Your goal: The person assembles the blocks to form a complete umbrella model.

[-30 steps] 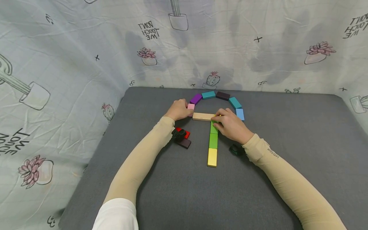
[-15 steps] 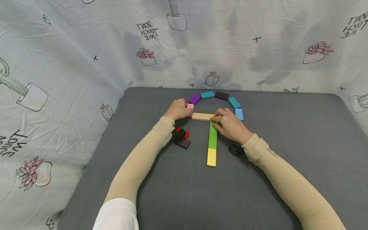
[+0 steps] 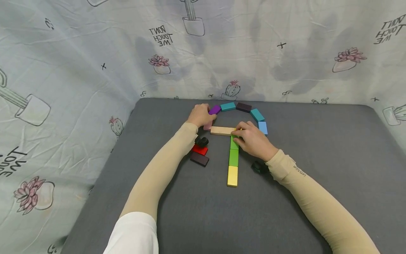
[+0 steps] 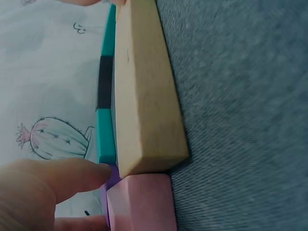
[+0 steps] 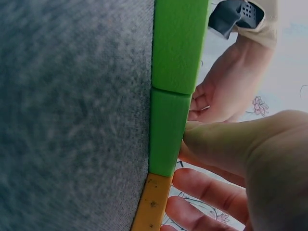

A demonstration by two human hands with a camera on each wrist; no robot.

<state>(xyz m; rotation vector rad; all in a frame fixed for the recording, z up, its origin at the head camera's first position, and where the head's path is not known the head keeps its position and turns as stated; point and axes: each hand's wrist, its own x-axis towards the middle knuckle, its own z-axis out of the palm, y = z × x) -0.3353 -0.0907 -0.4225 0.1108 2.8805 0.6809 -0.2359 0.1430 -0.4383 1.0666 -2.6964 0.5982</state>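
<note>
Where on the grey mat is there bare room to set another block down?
The grey mat is bare right of the light blue block, and in front of the yellow block. It is crowded around the wooden block, where both hands work.

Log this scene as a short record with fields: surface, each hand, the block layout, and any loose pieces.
surface: grey mat, cactus-print cloth behind
left hand: on the pink block and purple block
right hand: fingers at the right end of the wooden bar, over the upper green block
layout: coloured arc above the bar; green, green, yellow block column below
loose pieces: red block, dark block
</note>
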